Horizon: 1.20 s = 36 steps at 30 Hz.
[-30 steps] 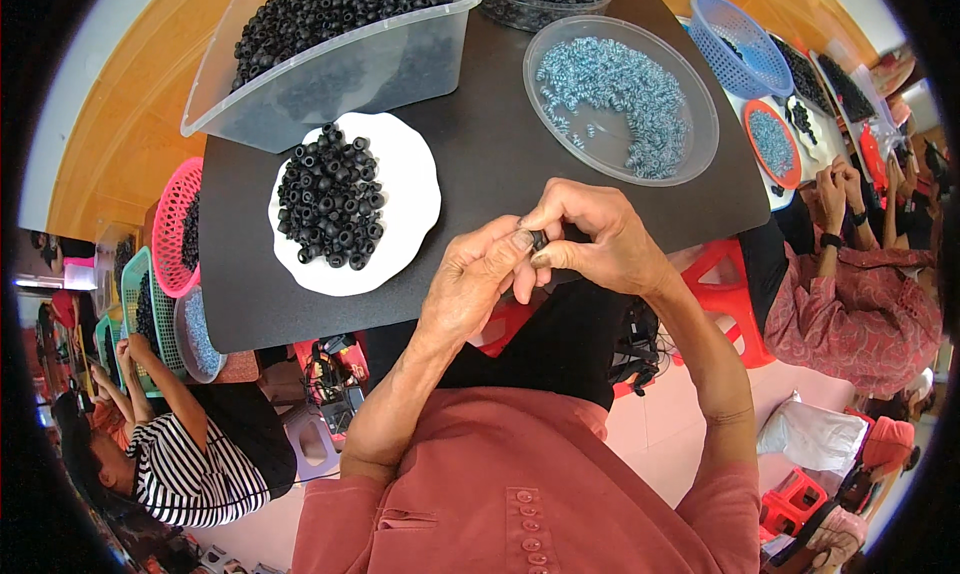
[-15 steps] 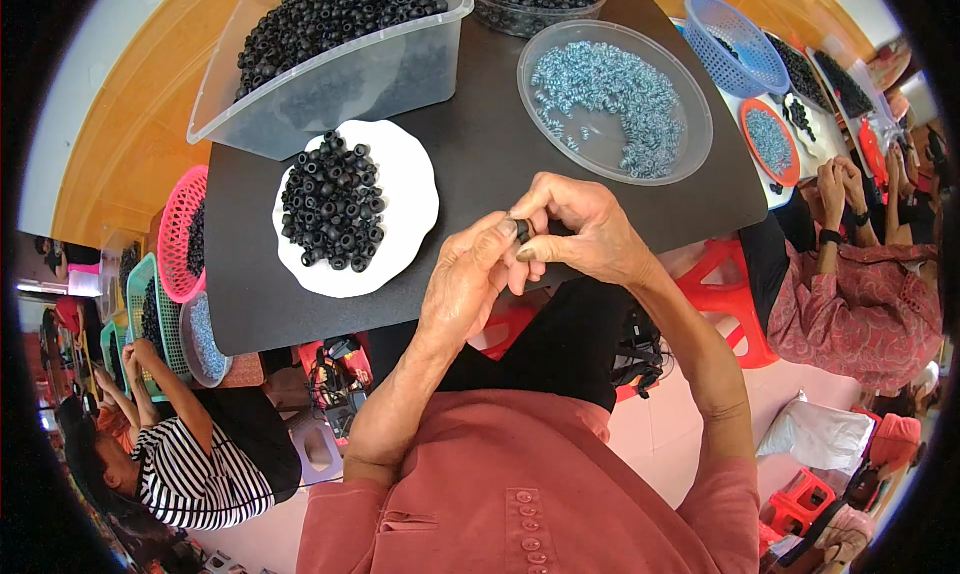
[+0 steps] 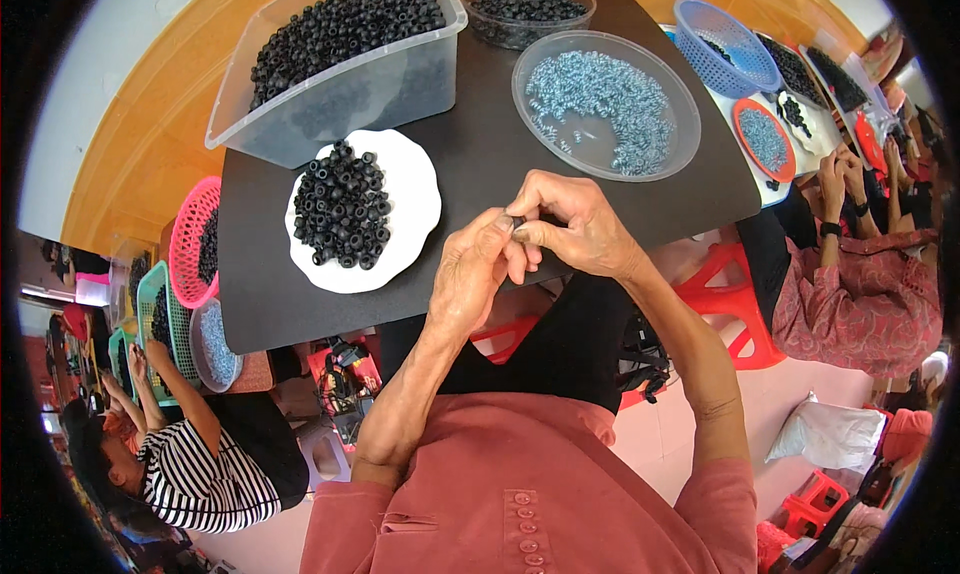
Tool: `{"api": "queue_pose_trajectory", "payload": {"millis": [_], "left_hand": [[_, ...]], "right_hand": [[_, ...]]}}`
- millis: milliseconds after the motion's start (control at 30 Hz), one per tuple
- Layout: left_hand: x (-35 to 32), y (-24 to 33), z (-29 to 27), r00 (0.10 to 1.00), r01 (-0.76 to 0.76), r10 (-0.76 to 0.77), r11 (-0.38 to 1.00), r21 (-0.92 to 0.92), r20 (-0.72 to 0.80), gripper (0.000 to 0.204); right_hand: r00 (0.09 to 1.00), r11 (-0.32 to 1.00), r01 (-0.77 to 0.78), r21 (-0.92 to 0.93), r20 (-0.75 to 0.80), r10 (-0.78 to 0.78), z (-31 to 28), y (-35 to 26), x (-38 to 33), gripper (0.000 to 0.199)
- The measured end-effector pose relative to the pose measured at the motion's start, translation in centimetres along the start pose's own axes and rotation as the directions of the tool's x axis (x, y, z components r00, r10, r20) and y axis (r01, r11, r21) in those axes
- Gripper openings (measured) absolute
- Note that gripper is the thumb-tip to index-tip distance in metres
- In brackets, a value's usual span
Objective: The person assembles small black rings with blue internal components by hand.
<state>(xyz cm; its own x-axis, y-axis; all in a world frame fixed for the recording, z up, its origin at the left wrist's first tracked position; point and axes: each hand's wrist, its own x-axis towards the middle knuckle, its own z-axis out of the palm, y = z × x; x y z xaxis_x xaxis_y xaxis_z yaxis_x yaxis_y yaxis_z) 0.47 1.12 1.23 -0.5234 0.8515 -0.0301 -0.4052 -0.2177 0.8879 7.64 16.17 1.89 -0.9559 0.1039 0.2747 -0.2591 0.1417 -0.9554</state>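
My left hand (image 3: 470, 267) and my right hand (image 3: 583, 226) meet over the near edge of the dark table. Between their thumbs and fingertips they pinch a small black bead-like plastic part (image 3: 516, 222), mostly covered by the fingers. A white scalloped plate (image 3: 416, 199), left of my hands, carries a heap of similar black hollow parts (image 3: 342, 209). Beyond my right hand stands a round clear tub (image 3: 600, 162) with many small bluish metal coil springs (image 3: 645, 124) in it. Whether a spring is in my fingers is hidden.
A large clear bin (image 3: 370, 99) and a round tub (image 3: 528, 36) of black parts stand at the table's far side. A person in a striped shirt (image 3: 205, 474) works at left, another in a red patterned top (image 3: 855, 304) at right. A red stool (image 3: 735, 299) is beside the table.
My fingers have closed further over the black part, so less of it shows. The view has shifted slightly; the plate and tubs stay in place on the table.
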Motion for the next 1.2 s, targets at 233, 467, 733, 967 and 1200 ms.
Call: {"api": "queue_pose_trajectory", "payload": {"millis": [233, 467, 733, 967, 1200], "left_hand": [[0.2, -0.2, -0.8, 0.996, 0.068, -0.061, 0.990, -0.126, 0.062, 0.036], [-0.9, 0.1, -0.4, 0.997, 0.015, -0.004, 0.988, -0.152, 0.076, 0.042], [-0.4, 0.6, -0.2, 0.988, -0.023, 0.015, 0.998, 0.053, 0.156, 0.037], [-1.1, 0.9, -0.6, 0.980, -0.071, 0.024, 0.970, 0.232, 0.196, 0.020], [-1.1, 0.2, -0.5, 0.975, -0.086, 0.028, 0.963, 0.256, 0.222, 0.020]], "right_hand": [[0.957, 0.900, 0.181, -0.396, -0.142, -0.255, 0.8, -1.0, -0.2, 0.019], [0.877, 0.954, 0.144, -0.262, -0.412, -0.245, -1.4, -3.5, 3.4, 0.009], [0.677, 0.973, -0.025, -0.231, -0.719, -0.154, -11.9, -4.8, 14.6, 0.019], [0.930, 0.964, -0.124, -0.234, -0.367, 0.031, -0.3, -2.8, 9.4, 0.012], [0.961, 0.804, 0.236, -0.546, 0.252, -0.111, 5.7, -2.6, 13.1, 0.020]]}}
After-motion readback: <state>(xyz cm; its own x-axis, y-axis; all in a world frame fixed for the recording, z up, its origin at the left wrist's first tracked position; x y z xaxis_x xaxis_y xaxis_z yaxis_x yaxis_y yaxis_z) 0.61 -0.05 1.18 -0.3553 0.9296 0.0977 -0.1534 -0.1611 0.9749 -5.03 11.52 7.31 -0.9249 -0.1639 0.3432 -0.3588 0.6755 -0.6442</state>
